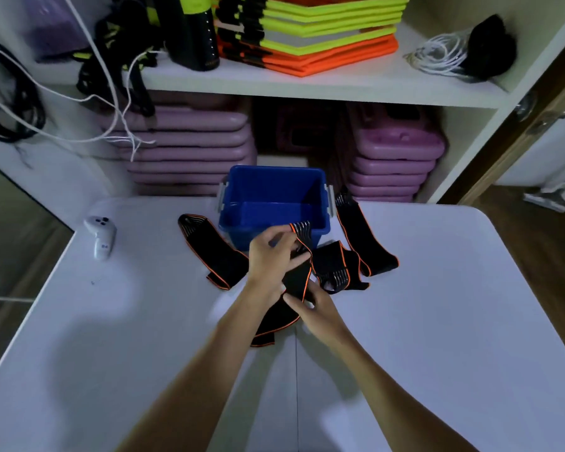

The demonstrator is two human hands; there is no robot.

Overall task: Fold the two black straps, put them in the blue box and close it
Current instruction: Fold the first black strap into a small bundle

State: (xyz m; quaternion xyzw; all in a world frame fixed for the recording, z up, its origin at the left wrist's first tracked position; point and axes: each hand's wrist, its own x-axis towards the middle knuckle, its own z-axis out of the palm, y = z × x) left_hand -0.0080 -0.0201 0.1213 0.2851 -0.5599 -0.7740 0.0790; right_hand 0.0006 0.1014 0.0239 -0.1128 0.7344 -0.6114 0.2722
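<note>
An open blue box (274, 187) stands at the far edge of the white table (437, 321); I see nothing inside it and no lid. Two black straps with orange edges lie in front of it. One strap (209, 252) runs left of the box and under my hands, its silver-striped end lifted over the box's front rim. My left hand (271, 259) pinches that end, while my right hand (317, 311) grips the same strap lower down. The other strap (356, 243) lies right of the box, bunched near my hands.
A white handheld controller (101, 236) rests on the table's left side. Behind the table stands a shelf unit with purple stacked boards (190, 151), neon yellow and orange panels (323, 31), and hanging cables (105, 99). A wooden door (519, 132) is at the right.
</note>
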